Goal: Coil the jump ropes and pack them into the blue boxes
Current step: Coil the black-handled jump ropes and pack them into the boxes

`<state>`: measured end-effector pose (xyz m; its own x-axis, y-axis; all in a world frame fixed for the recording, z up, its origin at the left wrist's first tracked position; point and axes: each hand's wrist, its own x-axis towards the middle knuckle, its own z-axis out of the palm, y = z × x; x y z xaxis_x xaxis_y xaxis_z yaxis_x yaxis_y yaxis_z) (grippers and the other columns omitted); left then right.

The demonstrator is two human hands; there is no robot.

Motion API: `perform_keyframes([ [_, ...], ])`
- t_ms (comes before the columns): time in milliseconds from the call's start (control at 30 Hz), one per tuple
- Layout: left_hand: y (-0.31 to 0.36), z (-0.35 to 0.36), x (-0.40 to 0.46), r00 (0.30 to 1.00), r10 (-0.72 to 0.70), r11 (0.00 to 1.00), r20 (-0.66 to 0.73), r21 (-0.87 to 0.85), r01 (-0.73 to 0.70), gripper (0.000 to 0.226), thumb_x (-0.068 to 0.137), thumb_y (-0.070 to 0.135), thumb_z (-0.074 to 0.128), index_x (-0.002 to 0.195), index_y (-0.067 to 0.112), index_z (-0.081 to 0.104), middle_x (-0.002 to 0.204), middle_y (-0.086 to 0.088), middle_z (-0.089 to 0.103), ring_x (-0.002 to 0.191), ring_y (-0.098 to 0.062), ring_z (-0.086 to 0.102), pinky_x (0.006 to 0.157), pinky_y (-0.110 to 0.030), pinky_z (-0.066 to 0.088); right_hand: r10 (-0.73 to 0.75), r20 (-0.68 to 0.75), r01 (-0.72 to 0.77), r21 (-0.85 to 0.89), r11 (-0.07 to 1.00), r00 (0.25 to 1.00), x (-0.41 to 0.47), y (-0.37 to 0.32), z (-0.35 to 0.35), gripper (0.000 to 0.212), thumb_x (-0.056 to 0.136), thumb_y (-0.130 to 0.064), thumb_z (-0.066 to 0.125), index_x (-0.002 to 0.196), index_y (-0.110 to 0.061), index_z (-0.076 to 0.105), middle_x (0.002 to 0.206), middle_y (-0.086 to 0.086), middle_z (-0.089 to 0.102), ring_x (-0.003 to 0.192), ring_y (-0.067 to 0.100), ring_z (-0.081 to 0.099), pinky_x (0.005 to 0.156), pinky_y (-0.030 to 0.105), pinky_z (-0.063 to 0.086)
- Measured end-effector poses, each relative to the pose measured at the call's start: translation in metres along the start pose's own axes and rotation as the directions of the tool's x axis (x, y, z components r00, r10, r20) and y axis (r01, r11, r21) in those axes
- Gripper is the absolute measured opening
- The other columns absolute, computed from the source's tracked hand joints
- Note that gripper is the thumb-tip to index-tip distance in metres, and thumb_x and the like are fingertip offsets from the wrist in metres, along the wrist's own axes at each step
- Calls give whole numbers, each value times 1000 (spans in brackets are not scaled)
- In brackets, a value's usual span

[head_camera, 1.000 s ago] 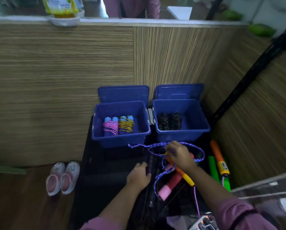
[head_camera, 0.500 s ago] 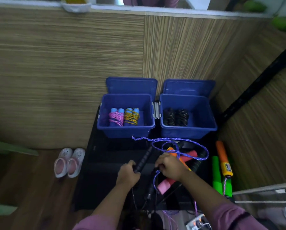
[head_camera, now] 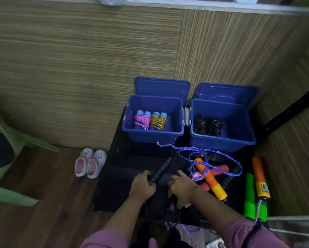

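Setting: looks like a shop or reception area. Evidence: tall wood-grain counter front [head_camera: 100, 56] with a pale countertop edge [head_camera: 221, 5] above. Wood-plank floor [head_camera: 42, 217]. Small pair of clogs [head_camera: 90, 164] left on it. Green plastic chair [head_camera: 10, 158] at left. Blue storage boxes [head_camera: 153, 135] against the counter.

The scene is dimly and evenly lit, detail is lost in the dark surface under the hands [head_camera: 160, 185], mild blur is seen throughout, and edges are bent by wide-angle distortion.
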<state>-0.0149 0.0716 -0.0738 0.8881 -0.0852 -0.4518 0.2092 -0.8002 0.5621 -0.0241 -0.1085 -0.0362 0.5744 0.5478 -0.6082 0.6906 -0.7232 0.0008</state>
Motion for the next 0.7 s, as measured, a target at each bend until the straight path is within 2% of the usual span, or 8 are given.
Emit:
perform_keyframes([
  [133, -7, -4, -3, 1000, 0, 997, 28, 80, -2, 40, 81, 25, 62, 117, 14, 49, 112, -9, 51, 102, -26, 54, 83, -30, 47, -17, -59, 17, -1, 1000, 998, 8, -4, -3, 37, 76, -29, 66, 112, -21, 66, 117, 3, 57, 115, 25, 43, 100, 42, 21],
  [233, -15, -9, -4, 1000, -26, 998, 9, 55, 25, 39, 80, 30, 63, 113, 15, 50, 107, -7, 56, 97, -25, 57, 78, -30, 49, 28, -84, -22, 69, 997, 996, 14, -10, -7, 36, 81, -27, 60, 115, -16, 63, 121, 8, 51, 108, 30, 54, 97, 40, 28],
  [333, -23, -14, -4, 999, -30, 998, -14, 55, 31, 37, 77, 33, 63, 107, 15, 51, 104, -7, 59, 94, -24, 58, 76, -32, 51, 52, -100, -37, 150, 988, 994, 15, -16, -8, 38, 86, -25, 53, 121, -13, 57, 131, 10, 43, 101, 36, 58, 86, 40, 39],
  [467, -31, -19, -4, 999, -45, 999, -28, 23, 46, 37, 68, 40, 58, 96, 15, 51, 97, -8, 62, 90, -26, 60, 74, -33, 51, 13, -241, 46, 234, 971, 970, 26, -23, -13, 39, 90, -18, 45, 128, -16, 50, 140, 2, 34, 87, 39, 60, 73, 43, 44],
  [600, -31, -16, -2, 995, -99, 988, 22, -115, 101, 36, 68, 39, 62, 94, 14, 58, 90, -7, 65, 88, -25, 64, 74, -31, 52, 69, -261, 19, 322, 946, 963, 44, -25, -8, 36, 90, -10, 45, 126, -10, 53, 139, 3, 33, 97, 37, 58, 79, 44, 46],
  [700, -31, -17, 1, 987, -129, 971, 94, -190, 145, 23, 72, 32, 68, 89, 18, 60, 87, -3, 65, 86, -21, 64, 75, -27, 51, 104, -334, 79, 491, 868, 937, 46, -25, 3, 38, 82, -3, 45, 118, -6, 59, 135, 5, 43, 106, 32, 58, 90, 38, 47],
])
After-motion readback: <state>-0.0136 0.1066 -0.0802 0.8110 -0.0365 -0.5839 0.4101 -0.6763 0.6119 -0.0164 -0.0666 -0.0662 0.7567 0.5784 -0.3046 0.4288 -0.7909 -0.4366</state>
